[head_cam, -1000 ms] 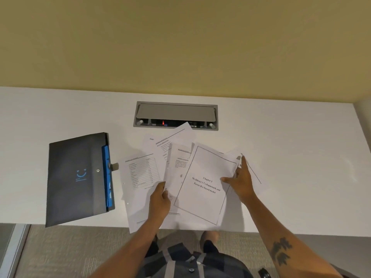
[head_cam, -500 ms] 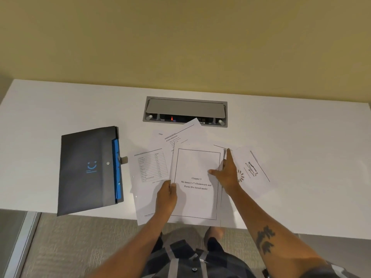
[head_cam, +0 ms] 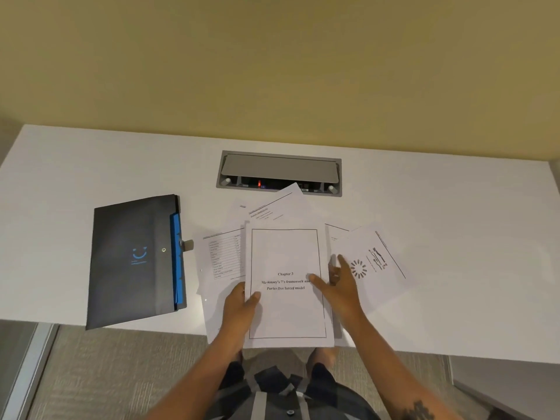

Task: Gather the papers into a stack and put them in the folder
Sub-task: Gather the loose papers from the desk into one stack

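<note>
Several white printed papers lie fanned out at the near edge of the white table [head_cam: 454, 268]. On top is a "Chapter 3" title page [head_cam: 285, 253], squared to me. My left hand [head_cam: 241, 301] pinches its lower left edge, thumb on top. My right hand [head_cam: 339, 283] rests with spread fingers on that page's right edge. A table sheet [head_cam: 222, 256] sticks out to the left, a text sheet [head_cam: 275, 207] behind, and a sheet with a spoked circle figure [head_cam: 378, 262] to the right. The dark grey folder [head_cam: 133, 262] with a blue inner edge lies shut to the left.
A grey cable hatch [head_cam: 278, 172] is set into the table behind the papers. A yellow wall runs along the far edge. The near table edge passes under the papers, with carpet below.
The title page has been turned from tilted to square and pulled toward me. My right hand has slid from its top right corner down to its right edge, uncovering the sheet with the circle figure.
</note>
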The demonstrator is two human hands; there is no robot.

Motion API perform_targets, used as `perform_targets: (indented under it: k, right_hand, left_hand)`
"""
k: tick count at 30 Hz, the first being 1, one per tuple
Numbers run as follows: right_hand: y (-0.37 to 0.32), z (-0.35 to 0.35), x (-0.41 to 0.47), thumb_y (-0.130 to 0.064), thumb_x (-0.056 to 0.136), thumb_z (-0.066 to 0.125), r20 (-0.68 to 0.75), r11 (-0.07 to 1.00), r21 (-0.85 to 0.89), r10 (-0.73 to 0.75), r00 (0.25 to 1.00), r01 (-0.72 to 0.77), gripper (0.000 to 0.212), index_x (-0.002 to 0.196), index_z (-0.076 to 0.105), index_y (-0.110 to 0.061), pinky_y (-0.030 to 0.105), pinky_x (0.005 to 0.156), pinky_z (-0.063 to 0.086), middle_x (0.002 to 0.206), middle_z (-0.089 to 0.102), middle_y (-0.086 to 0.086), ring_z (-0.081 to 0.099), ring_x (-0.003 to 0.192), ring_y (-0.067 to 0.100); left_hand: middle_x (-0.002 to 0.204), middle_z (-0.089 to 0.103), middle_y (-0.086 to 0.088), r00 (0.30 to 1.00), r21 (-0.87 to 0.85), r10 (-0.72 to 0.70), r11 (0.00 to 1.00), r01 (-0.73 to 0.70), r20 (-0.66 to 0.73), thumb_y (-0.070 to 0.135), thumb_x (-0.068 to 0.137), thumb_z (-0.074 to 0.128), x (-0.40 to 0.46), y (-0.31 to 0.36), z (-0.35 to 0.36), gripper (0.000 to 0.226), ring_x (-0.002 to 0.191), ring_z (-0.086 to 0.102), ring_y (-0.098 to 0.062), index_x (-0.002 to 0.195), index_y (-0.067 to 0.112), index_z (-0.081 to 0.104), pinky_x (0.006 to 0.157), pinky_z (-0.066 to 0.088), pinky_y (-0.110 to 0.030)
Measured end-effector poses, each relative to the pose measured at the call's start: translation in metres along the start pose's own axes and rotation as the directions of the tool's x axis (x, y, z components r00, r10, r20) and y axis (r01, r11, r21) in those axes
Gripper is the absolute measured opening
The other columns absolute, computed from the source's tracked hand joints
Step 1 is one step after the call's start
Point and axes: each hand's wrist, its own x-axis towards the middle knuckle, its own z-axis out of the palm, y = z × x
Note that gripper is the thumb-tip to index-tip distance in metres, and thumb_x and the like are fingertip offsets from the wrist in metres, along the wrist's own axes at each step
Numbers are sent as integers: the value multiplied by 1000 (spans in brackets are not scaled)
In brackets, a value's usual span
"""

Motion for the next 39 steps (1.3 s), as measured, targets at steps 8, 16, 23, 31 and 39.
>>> perform_targets:
  k: [8, 16, 23, 31, 39]
  right_hand:
    - [10, 15, -35, 5, 90, 74, 145, 1000, -29, -2, 989, 7, 55, 133, 58, -26, 12, 82, 59, 126, 74, -3, 72, 115, 12]
    - [-4, 5, -37, -35, 93, 73, 105, 997, -66, -22, 994, 29, 39, 131, 63, -32, 15, 79, 54, 108, 75, -5, 73, 91, 8]
    - [30, -98, 17, -63, 69, 86, -409, 784, -600, -127, 904, -162, 105, 148, 44, -8, 61, 101, 53, 145, 52, 18, 50, 137, 40]
    - [62, -133, 29, -73, 69, 79, -302, 656, -733, -79, 950, -179, 144, 165, -2, -3, 64, 120, 28, 175, 7, 12, 10, 162, 29]
    - [64, -118, 22, -51, 75, 87, -316, 716, -689, -156, 936, -114, 129, 164, 7, -2, 57, 120, 31, 168, 32, 15, 40, 151, 34]
  left_hand:
    - [127, 73, 4, 993, -191, -51, 979, 70, 105, 32, 94, 72, -12, -12, -33, 40, 118, 67, -20, 132, 22, 62, 107, 51, -50]
    - [137, 66, 2, 1000, -62, 27, 998, -27, 0, 21, 101, 64, -9, -3, -38, 42, 128, 60, -24, 142, 20, 56, 114, 46, -52]
    - [128, 67, -3, 995, -84, -17, 996, 8, -99, 20, 102, 62, -23, -13, -39, 40, 121, 63, -29, 142, 15, 57, 109, 50, -55]
    - [127, 70, -6, 986, -221, -76, 974, 43, -146, 20, 100, 64, -34, -21, -46, 39, 114, 64, -27, 139, 14, 59, 104, 49, -49]
    - [124, 72, -6, 987, -262, -66, 965, 25, -149, 20, 101, 63, -41, -20, -46, 35, 101, 68, -20, 136, 17, 60, 97, 53, -49]
